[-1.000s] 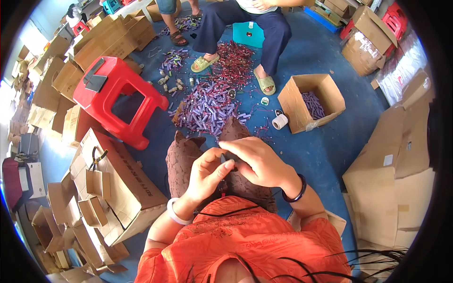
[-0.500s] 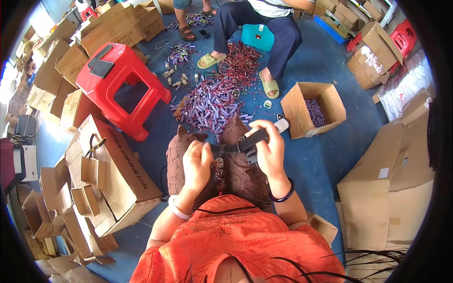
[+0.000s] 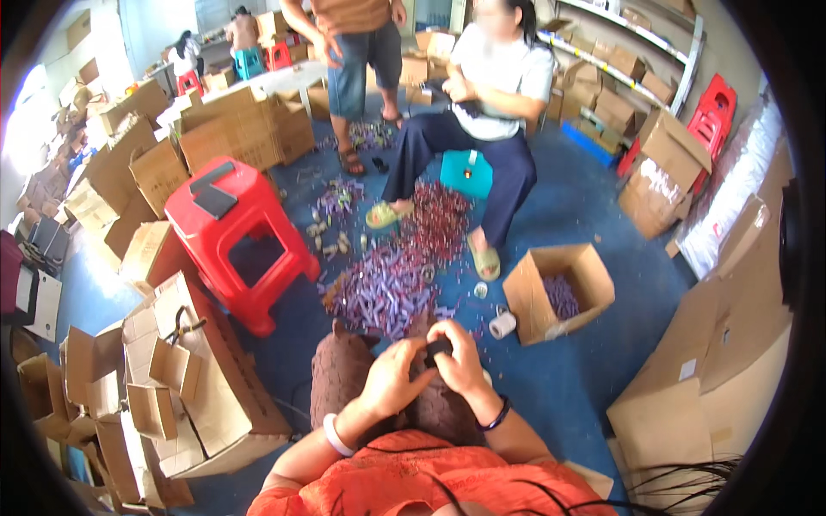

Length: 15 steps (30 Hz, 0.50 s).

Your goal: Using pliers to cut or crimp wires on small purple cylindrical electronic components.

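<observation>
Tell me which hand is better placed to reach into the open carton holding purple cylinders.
Right, most likely: the right hand is nearer the open carton, which stands ahead and to the right. The left hand is farther away. The right, though, seems to hold a dark item.

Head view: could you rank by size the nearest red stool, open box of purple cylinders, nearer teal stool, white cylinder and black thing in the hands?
1. Nearest red stool
2. Open box
3. Nearer teal stool
White cylinder and black thing: too alike to rank, as the latter is partly hidden.
</observation>
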{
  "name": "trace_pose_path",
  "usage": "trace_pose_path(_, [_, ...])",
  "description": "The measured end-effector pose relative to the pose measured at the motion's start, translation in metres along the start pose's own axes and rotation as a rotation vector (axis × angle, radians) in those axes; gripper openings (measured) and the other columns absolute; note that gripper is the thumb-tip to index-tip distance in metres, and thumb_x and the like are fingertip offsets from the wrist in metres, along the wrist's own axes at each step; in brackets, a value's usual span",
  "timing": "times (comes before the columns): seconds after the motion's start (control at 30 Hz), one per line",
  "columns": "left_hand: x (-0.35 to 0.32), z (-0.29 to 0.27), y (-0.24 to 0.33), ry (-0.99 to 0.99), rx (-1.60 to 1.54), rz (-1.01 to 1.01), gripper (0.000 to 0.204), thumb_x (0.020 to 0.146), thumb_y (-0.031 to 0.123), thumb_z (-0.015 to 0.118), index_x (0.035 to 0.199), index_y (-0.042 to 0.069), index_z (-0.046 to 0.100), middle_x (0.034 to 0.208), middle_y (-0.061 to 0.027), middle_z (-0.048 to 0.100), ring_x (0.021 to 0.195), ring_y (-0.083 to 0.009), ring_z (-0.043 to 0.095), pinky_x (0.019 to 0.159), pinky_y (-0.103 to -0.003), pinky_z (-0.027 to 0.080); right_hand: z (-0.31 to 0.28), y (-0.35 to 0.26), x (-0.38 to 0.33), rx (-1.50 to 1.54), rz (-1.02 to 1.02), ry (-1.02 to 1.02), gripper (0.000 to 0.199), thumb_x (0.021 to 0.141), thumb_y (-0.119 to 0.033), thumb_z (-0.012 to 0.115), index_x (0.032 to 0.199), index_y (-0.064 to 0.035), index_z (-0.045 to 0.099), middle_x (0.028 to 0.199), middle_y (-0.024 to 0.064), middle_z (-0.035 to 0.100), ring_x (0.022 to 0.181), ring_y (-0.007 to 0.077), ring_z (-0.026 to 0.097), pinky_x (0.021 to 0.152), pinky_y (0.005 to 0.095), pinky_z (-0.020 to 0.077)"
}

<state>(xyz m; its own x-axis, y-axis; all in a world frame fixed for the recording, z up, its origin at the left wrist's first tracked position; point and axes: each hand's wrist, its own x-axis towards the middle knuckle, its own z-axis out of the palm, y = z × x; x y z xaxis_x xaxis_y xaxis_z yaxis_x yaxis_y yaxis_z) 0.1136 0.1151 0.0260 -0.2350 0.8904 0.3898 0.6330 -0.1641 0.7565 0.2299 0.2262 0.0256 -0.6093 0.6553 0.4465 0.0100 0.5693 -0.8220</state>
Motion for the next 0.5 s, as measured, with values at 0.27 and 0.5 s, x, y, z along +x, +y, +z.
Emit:
trace_pose_path(0.27, [-0.016, 0.030, -0.019, 0.157, -0.120, -0.046, 0.032, 0.078, 0.017, 0.074, 0.103, 0.001, 0.063, 0.083, -0.0096, 0.061, 0.067, -0.0187, 0.058, 0.062, -0.031, 0.048, 0.002, 0.011, -0.011, 0.142, 0.060, 0.006, 0.015, 0.069, 0.001, 0.050, 0.083, -0.0010, 0.056, 0.079, 0.0083, 0.059, 0.076, 0.0192, 0.057, 0.072, 0.0302, 0.0457])
trace_pose_path(0.5, [-0.026, 0.029, -0.009, 0.224, -0.193, -0.116, 0.033, 0.077, 0.019, 0.075, 0.103, 0.003, 0.062, 0.077, -0.0090, 0.056, 0.059, -0.0178, 0.056, 0.057, -0.030, 0.047, 0.009, 0.033, -0.013, 0.944, 0.469, 0.053, 0.016, 0.074, -0.008, 0.044, 0.085, -0.0046, 0.055, 0.080, 0.0052, 0.057, 0.074, 0.0147, 0.055, 0.070, 0.0278, 0.0461])
